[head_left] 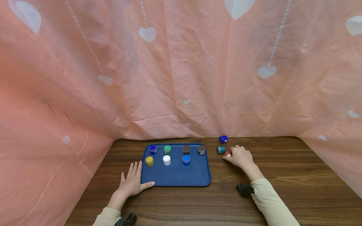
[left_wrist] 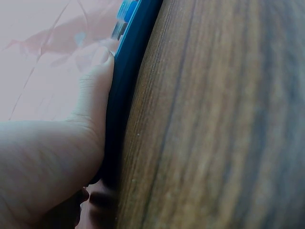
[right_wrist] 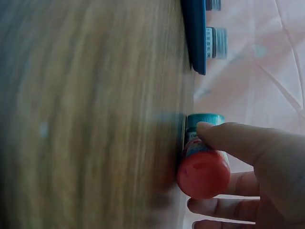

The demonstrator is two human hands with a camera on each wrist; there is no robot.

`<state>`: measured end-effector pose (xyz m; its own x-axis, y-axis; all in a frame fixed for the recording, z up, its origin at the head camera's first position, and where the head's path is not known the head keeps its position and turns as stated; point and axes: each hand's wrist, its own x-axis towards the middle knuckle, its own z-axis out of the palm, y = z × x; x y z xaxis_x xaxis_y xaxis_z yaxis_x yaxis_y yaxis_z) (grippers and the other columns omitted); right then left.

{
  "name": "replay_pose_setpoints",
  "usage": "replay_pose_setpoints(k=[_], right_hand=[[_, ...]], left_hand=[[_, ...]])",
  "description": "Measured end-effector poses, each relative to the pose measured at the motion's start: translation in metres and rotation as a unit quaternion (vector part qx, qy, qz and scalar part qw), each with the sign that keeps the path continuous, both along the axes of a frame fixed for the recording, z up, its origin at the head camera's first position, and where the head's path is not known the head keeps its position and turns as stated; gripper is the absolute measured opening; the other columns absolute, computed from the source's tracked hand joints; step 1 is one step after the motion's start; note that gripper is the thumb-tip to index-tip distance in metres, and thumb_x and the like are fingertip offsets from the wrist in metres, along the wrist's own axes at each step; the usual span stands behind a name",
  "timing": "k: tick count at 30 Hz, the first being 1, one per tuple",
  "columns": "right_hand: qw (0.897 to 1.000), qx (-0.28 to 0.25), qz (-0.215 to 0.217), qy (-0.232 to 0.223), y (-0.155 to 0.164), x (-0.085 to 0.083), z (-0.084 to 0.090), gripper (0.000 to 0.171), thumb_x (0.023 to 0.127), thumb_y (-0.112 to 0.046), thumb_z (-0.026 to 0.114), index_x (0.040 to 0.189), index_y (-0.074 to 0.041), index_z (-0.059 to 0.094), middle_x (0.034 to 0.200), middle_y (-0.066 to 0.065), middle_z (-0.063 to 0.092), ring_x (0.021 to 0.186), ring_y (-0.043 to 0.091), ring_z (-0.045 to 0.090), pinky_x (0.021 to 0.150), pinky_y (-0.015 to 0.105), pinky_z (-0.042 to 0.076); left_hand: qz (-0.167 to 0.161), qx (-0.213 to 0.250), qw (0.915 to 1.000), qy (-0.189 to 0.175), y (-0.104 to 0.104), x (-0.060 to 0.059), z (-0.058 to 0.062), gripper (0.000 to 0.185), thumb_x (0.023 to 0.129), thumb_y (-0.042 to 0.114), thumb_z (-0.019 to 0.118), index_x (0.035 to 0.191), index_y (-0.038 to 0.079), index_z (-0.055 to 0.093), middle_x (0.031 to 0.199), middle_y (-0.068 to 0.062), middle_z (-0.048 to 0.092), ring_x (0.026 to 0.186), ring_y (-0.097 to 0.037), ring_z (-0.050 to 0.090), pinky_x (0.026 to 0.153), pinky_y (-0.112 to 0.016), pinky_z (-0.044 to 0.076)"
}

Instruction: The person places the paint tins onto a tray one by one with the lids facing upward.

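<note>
My right hand [head_left: 240, 156] holds a small red paint jar [right_wrist: 204, 175] between thumb and fingers at the table surface, right of the tray. The red jar lies on its side, its round end facing the right wrist camera. Just beyond it lies a teal paint jar [head_left: 221, 150], also tipped over. My left hand [head_left: 132, 182] rests with spread fingers at the left edge of a blue tray [head_left: 195, 177], its thumb over the front rim. On the tray, several upright paint jars stand in two rows, among them a white jar [head_left: 167, 160] and a yellow jar [head_left: 149, 161].
A dark blue jar [head_left: 223, 139] lies on its side near the table's back edge. The wooden table [head_left: 192, 204] meets a pink curtain [head_left: 181, 78] with white hearts at the back and sides.
</note>
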<state>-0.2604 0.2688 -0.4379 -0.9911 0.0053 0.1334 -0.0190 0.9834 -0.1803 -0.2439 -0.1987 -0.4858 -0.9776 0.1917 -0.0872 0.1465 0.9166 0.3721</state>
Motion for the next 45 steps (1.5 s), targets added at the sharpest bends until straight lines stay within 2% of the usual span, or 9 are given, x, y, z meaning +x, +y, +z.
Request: replay_pose_setpoints(k=[7,10,17,23,30,35,41,45], right_hand=[[1.000,0.008,0.018,0.013,-0.007,0.000,0.002,0.031,0.079,-0.038,0.074,0.079,-0.010,0.061,0.085,0.010,0.059,0.088,0.036,0.059,0.071,0.053,0.049],[0.999,0.010,0.024,0.023,-0.009,0.000,0.003,0.029,0.076,-0.035,0.075,0.075,-0.011,0.058,0.082,0.008,0.057,0.085,0.034,0.058,0.070,0.052,0.048],[0.998,0.016,0.041,0.034,-0.015,0.001,0.007,0.032,0.073,-0.033,0.075,0.082,-0.006,0.060,0.082,0.008,0.056,0.080,0.029,0.054,0.067,0.048,0.047],[0.997,0.015,0.058,0.043,-0.025,0.004,0.012,0.031,0.074,-0.033,0.075,0.081,-0.008,0.058,0.082,0.007,0.056,0.076,0.025,0.052,0.063,0.044,0.045],[0.994,0.016,0.077,0.069,-0.037,0.007,0.015,0.034,0.075,-0.037,0.077,0.084,-0.009,0.060,0.087,0.007,0.059,0.080,0.026,0.054,0.062,0.044,0.046],[0.993,0.015,0.088,0.080,-0.048,0.011,0.019,0.034,0.076,-0.038,0.078,0.088,-0.009,0.064,0.091,0.007,0.062,0.085,0.027,0.056,0.066,0.045,0.048],[0.990,0.010,0.100,0.099,-0.061,0.011,0.020,0.036,0.077,-0.040,0.078,0.091,-0.009,0.067,0.092,0.008,0.063,0.087,0.027,0.057,0.067,0.044,0.050],[0.989,0.005,0.108,0.098,-0.068,0.011,0.020,0.035,0.076,-0.040,0.080,0.090,-0.010,0.068,0.090,0.006,0.062,0.085,0.025,0.057,0.065,0.042,0.048]], left_hand=[[0.000,0.001,1.0000,0.003,0.000,-0.001,-0.001,0.126,0.073,0.081,0.058,0.157,0.003,0.006,0.162,-0.027,0.008,0.151,-0.043,0.000,0.108,-0.077,-0.001],[0.000,0.004,1.0000,0.002,0.001,-0.001,0.000,0.126,0.073,0.081,0.058,0.157,0.003,0.006,0.161,-0.027,0.008,0.151,-0.043,0.000,0.108,-0.077,-0.001],[0.000,0.005,1.0000,0.003,0.000,0.000,0.001,0.127,0.072,0.082,0.057,0.157,0.002,0.007,0.161,-0.027,0.009,0.151,-0.043,0.000,0.108,-0.077,-0.002],[0.000,0.004,1.0000,0.006,0.000,-0.001,0.000,0.126,0.072,0.082,0.058,0.157,0.003,0.007,0.161,-0.027,0.009,0.151,-0.043,0.000,0.108,-0.077,-0.001],[-0.001,-0.001,1.0000,0.005,0.000,-0.001,-0.001,0.127,0.072,0.082,0.058,0.157,0.003,0.007,0.161,-0.027,0.009,0.151,-0.043,0.001,0.108,-0.077,0.000],[0.000,0.003,1.0000,0.004,0.001,-0.001,-0.003,0.127,0.072,0.083,0.057,0.157,0.003,0.007,0.161,-0.027,0.009,0.151,-0.043,0.000,0.108,-0.077,0.000],[-0.003,0.005,1.0000,-0.007,0.000,0.002,0.005,0.128,0.071,0.085,0.054,0.157,0.003,0.005,0.161,-0.028,0.007,0.151,-0.044,-0.001,0.108,-0.077,-0.002],[-0.006,0.005,1.0000,-0.004,0.000,0.001,0.003,0.128,0.072,0.085,0.054,0.157,0.002,0.006,0.161,-0.028,0.008,0.150,-0.044,-0.001,0.107,-0.077,-0.002]])
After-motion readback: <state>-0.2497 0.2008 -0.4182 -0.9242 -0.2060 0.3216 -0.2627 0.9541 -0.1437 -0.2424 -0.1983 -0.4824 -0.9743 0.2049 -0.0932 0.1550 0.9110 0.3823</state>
